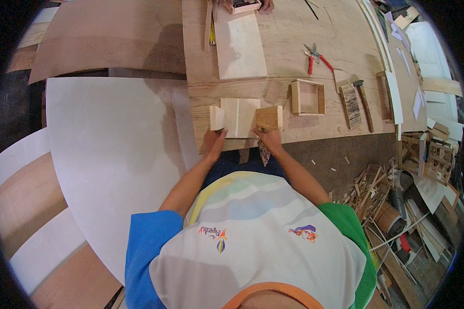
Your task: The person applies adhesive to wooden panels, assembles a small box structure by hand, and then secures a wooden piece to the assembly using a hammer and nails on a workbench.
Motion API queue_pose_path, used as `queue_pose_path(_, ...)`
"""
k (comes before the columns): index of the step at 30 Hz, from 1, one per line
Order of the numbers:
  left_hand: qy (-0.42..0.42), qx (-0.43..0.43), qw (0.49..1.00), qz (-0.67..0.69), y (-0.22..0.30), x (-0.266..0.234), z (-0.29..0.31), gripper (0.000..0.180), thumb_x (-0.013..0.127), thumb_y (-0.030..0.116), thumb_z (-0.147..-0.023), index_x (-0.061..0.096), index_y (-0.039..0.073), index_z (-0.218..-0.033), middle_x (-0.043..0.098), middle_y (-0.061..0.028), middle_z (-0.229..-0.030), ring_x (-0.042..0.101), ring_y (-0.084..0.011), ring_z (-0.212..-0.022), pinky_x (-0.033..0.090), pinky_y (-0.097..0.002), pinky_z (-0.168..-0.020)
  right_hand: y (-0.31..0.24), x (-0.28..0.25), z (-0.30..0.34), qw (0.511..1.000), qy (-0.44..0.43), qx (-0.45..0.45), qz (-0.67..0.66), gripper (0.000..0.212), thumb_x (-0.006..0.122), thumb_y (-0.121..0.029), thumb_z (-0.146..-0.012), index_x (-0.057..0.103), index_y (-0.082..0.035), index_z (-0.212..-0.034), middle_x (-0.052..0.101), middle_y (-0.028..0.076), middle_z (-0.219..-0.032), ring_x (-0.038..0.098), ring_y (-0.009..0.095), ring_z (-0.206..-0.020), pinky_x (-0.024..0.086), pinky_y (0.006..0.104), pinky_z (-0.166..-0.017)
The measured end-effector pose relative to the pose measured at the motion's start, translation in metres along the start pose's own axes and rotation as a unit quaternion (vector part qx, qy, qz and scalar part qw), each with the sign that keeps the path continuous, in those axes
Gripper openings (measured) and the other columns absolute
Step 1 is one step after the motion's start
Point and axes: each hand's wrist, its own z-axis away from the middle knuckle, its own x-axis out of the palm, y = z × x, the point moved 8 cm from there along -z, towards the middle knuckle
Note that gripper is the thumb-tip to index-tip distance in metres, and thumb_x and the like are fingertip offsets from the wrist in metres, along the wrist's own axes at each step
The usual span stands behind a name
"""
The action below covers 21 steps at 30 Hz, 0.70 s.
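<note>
Near the left end of the bench's [288,36] near edge, a pale wooden panel [247,116] lay between a left block [216,119] and a right block [270,117]; the left hand [215,141] touched the lower edge of the left block and the right hand [269,139] that of the right one, but with fingers partly hidden, whether either grip was clamped could not be told. Just right of the right block stood a shallow wooden frame [308,97], the closest obstacle on that side, then a bark-patterned strip [351,106] and a hammer [365,105] toward the right edge. Red-handled pliers [317,59] lay farther back. A long board [241,49] blocked the way beyond the panel, leaving a narrow gap, and at its far end another person's hands [266,5] held a small box [246,7]. A wider stretch of surface ran between that board and the pliers. A large white sheet [108,154] flanked the left edge; scrap wood [371,188] littered the floor off the near right corner
</note>
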Motion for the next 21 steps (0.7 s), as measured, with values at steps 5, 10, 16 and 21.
queue_pose_path(5, -0.058, 0.2, 0.957, -0.203, -0.004, 0.028, 0.023, 0.035, 0.06, 0.019, -0.084, 0.059, 0.004, -0.116, 0.056, -0.015, -0.122, 0.049, -0.0336, -0.118, 0.04, -0.0398, -0.099, 0.029, 0.012, 0.022, 0.999, -0.019, -0.032, -0.014, 0.027, 0.062, -0.029, -0.084, 0.066, -0.006, -0.098, 0.066, 0.019, -0.081, 0.064, 0.035, -0.074, 0.051, 0.0421, -0.067)
queue_pose_path(10, -0.112, 0.308, 0.885, -0.33, 0.026, 0.056, 0.029, 0.055, 0.056, 0.025, -0.087, 0.043, 0.003, -0.136, 0.038, -0.0104, -0.145, 0.03, -0.0276, -0.136, 0.025, -0.042, -0.111, 0.005, 0.038, 0.027, 0.984, -0.107, -0.128, 0.055, 0.042, 0.057, -0.023, -0.085, 0.053, -0.013, -0.125, 0.067, 0.018, -0.084, 0.066, 0.035, -0.077, 0.052, 0.0446, -0.07)
queue_pose_path(16, -0.128, 0.318, 0.862, -0.374, 0.007, 0.072, 0.031, 0.06, 0.053, 0.031, -0.089, 0.038, 0.004, -0.14, 0.033, -0.008, -0.149, 0.028, -0.0243, -0.138, 0.019, -0.0446, -0.113, -0.034, 0.058, 0.02, 0.962, -0.197, -0.112, 0.156, 0.065, 0.055, -0.017, -0.083, 0.034, -0.025, -0.143, 0.065, 0.024, -0.082, 0.064, 0.04, -0.075, 0.052, 0.0496, -0.069)
queue_pose_path(21, -0.1, 0.376, 0.851, -0.352, -0.004, 0.063, 0.042, 0.049, 0.051, 0.031, -0.09, 0.049, 0.004, -0.131, 0.044, -0.0133, -0.14, 0.035, -0.0286, -0.135, 0.023, -0.0473, -0.113, -0.049, 0.055, 0.019, 0.961, -0.172, -0.186, 0.111, 0.062, 0.053, -0.015, -0.082, 0.038, -0.023, -0.141, 0.065, 0.024, -0.08, 0.064, 0.041, -0.072, 0.052, 0.0501, -0.067)
